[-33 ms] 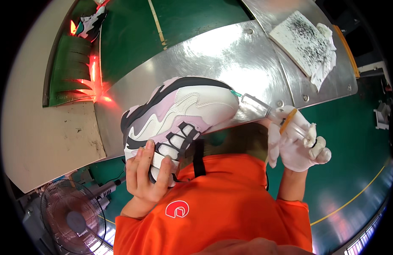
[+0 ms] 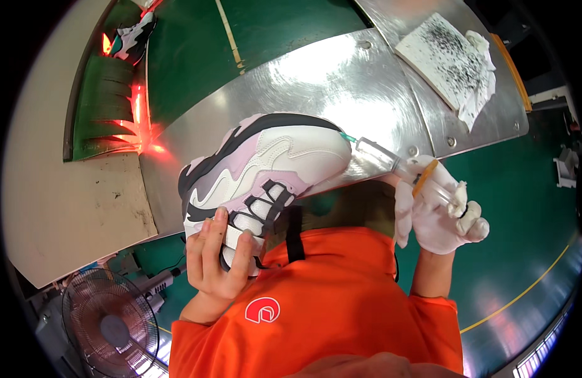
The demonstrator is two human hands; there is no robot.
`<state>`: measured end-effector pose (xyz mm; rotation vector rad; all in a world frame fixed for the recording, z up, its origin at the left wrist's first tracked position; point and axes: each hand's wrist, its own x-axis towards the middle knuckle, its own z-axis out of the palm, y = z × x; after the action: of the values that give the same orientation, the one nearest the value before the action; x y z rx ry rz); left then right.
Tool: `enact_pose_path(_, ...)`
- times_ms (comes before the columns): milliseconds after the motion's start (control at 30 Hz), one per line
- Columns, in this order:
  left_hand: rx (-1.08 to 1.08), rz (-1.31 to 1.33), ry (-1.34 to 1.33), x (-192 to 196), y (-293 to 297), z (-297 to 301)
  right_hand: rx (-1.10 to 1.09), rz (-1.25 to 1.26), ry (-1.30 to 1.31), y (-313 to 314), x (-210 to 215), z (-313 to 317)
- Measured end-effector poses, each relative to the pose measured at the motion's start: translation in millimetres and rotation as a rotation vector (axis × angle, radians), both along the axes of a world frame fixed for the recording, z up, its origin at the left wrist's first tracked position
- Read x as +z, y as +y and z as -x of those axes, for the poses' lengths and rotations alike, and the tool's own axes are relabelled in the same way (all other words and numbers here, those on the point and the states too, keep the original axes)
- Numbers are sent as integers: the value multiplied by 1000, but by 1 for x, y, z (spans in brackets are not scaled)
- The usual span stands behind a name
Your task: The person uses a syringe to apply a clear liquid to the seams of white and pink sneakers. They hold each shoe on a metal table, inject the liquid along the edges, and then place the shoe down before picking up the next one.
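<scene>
A chunky sneaker in white, pale lilac and black lies tilted on its side across the metal table edge, its toe to the right and its sole away from me. My bare left hand is closed around the collar and tongue end. In my gloved right hand is a clear syringe with an orange band around its barrel. Its green tip touches, or nearly touches, the seam between the toe's upper and the sole. White wrapping covers the plunger end, by my curled fingers.
A white pad speckled black, with a crumpled cloth beside it, lies on the metal table. Beyond runs a green belt. Red light glows under a strip curtain, near another sneaker. A fan stands lower left.
The syringe and the sneaker's toe appear shifted very slightly left, along with the surroundings. Both hands keep their hold.
</scene>
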<state>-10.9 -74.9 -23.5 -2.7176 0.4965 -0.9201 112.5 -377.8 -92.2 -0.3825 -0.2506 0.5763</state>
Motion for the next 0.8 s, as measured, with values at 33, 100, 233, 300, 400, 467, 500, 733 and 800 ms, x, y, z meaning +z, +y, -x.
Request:
enact_pose_path(33,-1,7,-1,-1,0,0,-10,14,4,1,0,4)
enact_pose_path(100,19,-7,55,-1,-2,5,-24,32,11,3,0,10)
enact_pose_path(233,37,-23,58,-2,-4,8,-55,73,18,8,8,17)
enact_pose_path(300,35,-17,60,-1,-5,7,-70,136,27,9,13,21)
enact_pose_path(400,22,-8,-4,-3,-4,3,-98,281,59,13,32,23)
enact_pose_path(467,13,-1,-34,-3,-3,0,-112,353,50,15,39,26)
enact_pose_path(500,8,2,-33,-1,-4,-1,-116,371,29,15,41,29)
enact_pose_path(733,5,116,187,24,0,-10,-181,724,6,33,63,37)
enact_pose_path(800,-1,173,257,34,1,-20,-212,865,105,40,74,36)
